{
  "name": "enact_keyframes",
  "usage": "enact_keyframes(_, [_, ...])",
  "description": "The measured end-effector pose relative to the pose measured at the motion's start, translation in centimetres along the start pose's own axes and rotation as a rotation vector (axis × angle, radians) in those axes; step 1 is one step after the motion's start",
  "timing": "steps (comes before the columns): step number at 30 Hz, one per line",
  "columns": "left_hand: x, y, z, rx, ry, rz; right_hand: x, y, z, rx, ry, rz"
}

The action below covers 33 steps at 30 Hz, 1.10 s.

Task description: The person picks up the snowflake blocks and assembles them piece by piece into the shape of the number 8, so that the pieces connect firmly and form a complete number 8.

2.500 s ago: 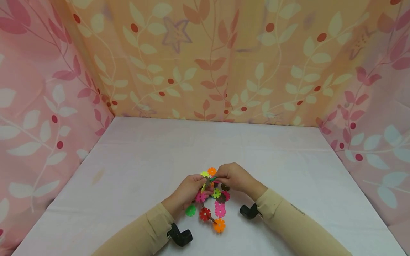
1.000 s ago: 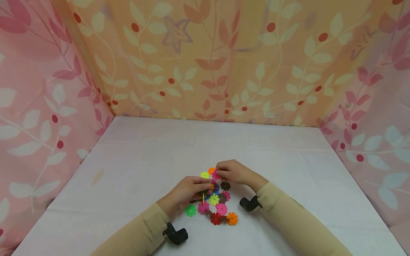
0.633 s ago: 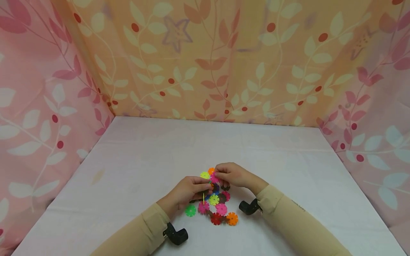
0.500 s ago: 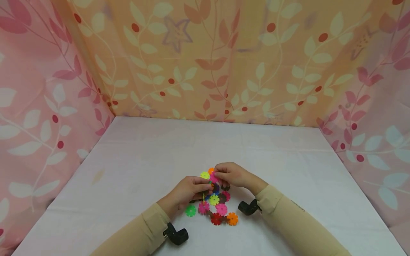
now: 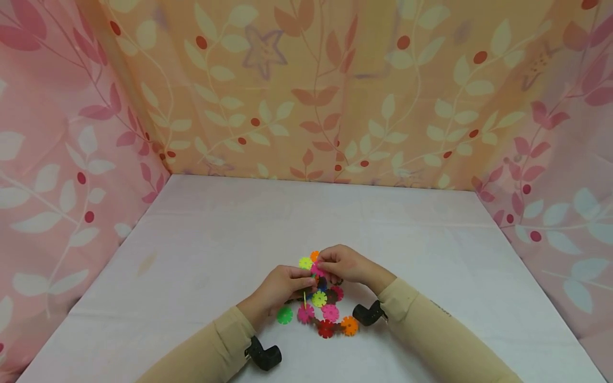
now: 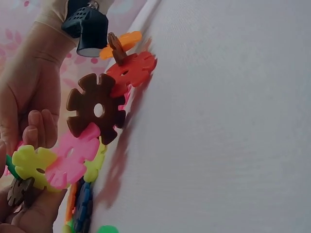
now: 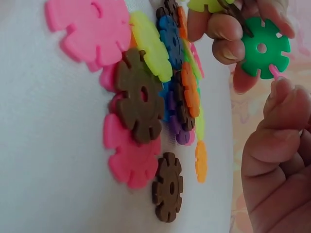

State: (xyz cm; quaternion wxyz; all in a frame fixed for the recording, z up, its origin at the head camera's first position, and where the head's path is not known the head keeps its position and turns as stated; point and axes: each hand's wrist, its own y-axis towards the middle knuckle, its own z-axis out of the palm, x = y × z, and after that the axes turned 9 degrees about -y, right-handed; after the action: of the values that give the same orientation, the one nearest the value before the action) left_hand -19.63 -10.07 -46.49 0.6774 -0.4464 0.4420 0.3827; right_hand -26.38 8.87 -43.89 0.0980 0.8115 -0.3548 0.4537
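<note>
My left hand [image 5: 282,287] pinches a chain of slotted flower-shaped plastic discs. In the left wrist view the chain runs from a yellow disc [image 6: 34,162] through a pink one [image 6: 73,155] and a large brown one [image 6: 97,109] to red [image 6: 133,73] and orange [image 6: 131,40] discs. A green disc [image 7: 265,48] sits at the chain's held end, between both hands. My right hand [image 5: 349,263] pinches a pink disc [image 5: 317,269], seen edge-on in the right wrist view with its rim at a slot of the green disc.
Several loose discs lie on the white table [image 5: 215,223] beneath and around the hands, among them a green disc [image 5: 284,315], a brown disc [image 7: 169,188] and an orange disc [image 7: 201,161]. Patterned curtains [image 5: 311,96] enclose the table's back and sides.
Earlier my right hand held the green disc at the chain; it then took up a pink disc and brought it left to the green one. The chain's orange end has shifted right.
</note>
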Motion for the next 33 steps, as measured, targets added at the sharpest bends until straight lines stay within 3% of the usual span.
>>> enact_keyframes(7, [-0.5, 0.1, 0.1, -0.030, 0.057, 0.000, 0.0, 0.1, 0.2, -0.005, 0.064, 0.019])
enact_keyframes(15, [-0.4, 0.1, 0.1, -0.019, 0.019, -0.059, 0.1, -0.2, -0.3, 0.035, -0.014, 0.034])
enact_keyframes(18, [-0.3, 0.2, 0.2, -0.024, 0.010, -0.075, -0.4, -0.3, -0.7, 0.010, -0.100, 0.044])
enact_keyframes(24, [-0.1, 0.1, 0.3, -0.076, -0.015, -0.109, -2.0, -0.8, -1.4, -0.007, -0.420, 0.069])
enact_keyframes(29, [-0.3, 0.2, 0.2, -0.100, 0.001, -0.129, -2.8, -1.1, -1.1, 0.008, -0.494, 0.046])
enact_keyframes(33, [-0.4, 0.2, 0.2, -0.097, 0.014, -0.128, -2.6, -1.2, -0.9, -0.012, -0.463, 0.031])
